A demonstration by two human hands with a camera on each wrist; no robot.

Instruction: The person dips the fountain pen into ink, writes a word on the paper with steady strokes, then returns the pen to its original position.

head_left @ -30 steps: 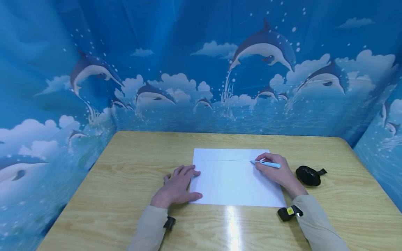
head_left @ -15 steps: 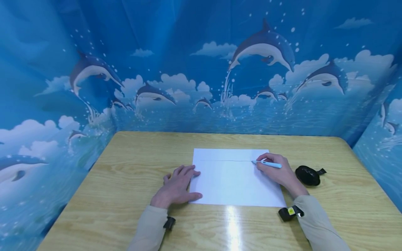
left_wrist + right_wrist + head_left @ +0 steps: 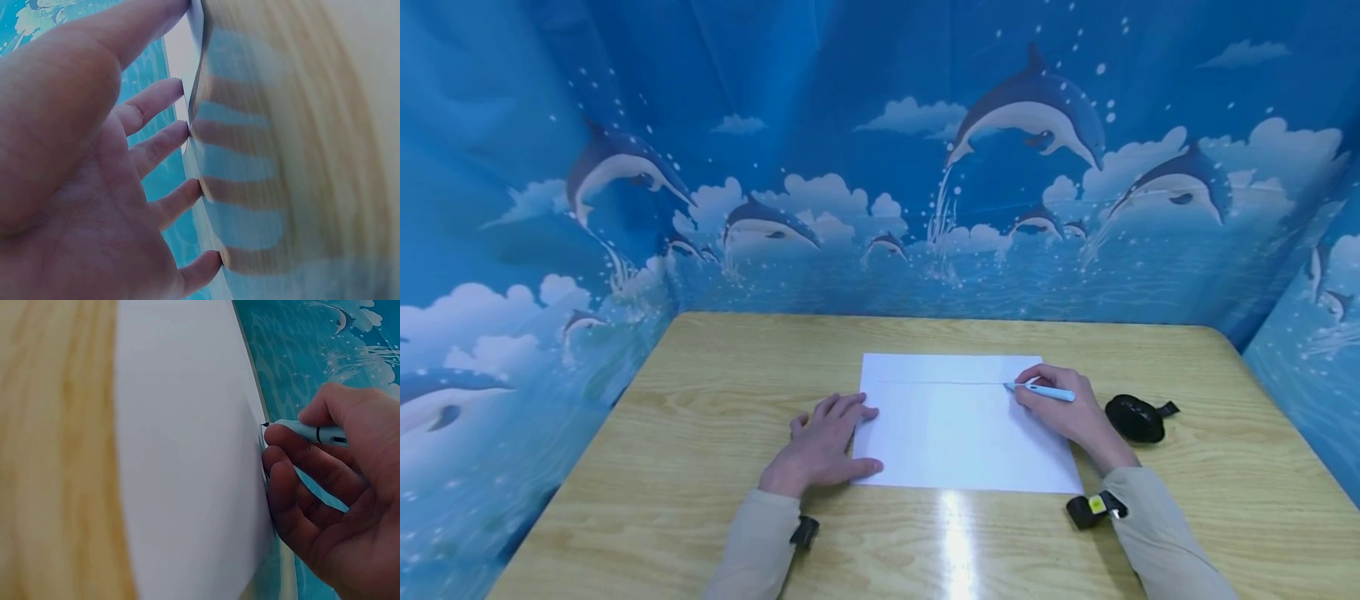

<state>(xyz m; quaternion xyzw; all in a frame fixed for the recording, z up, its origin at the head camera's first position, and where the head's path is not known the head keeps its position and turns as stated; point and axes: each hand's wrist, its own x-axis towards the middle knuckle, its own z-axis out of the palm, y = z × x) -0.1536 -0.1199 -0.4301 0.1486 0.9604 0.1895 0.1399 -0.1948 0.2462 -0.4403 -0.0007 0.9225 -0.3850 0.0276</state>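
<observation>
A white sheet of paper (image 3: 955,433) lies on the wooden table, with a thin dark line (image 3: 940,382) running across its upper part. My right hand (image 3: 1070,408) pinches a light blue pen (image 3: 1049,392) between thumb and fingers; its tip meets the paper at the line's right end. In the right wrist view the pen (image 3: 306,430) shows its dark nib at the sheet, the other fingers curled beneath it. My left hand (image 3: 823,442) rests with spread fingers on the sheet's left edge. In the left wrist view the fingertips of this hand (image 3: 94,162) touch down along the edge.
A shiny black oval object with a short strap (image 3: 1137,418) sits on the table to the right of my right hand. Blue dolphin-print sheeting (image 3: 880,167) stands behind and beside the wooden table (image 3: 722,375).
My right hand and the pen have crept slightly to the right, and the line has grown a little longer. The left hand has stayed in place.
</observation>
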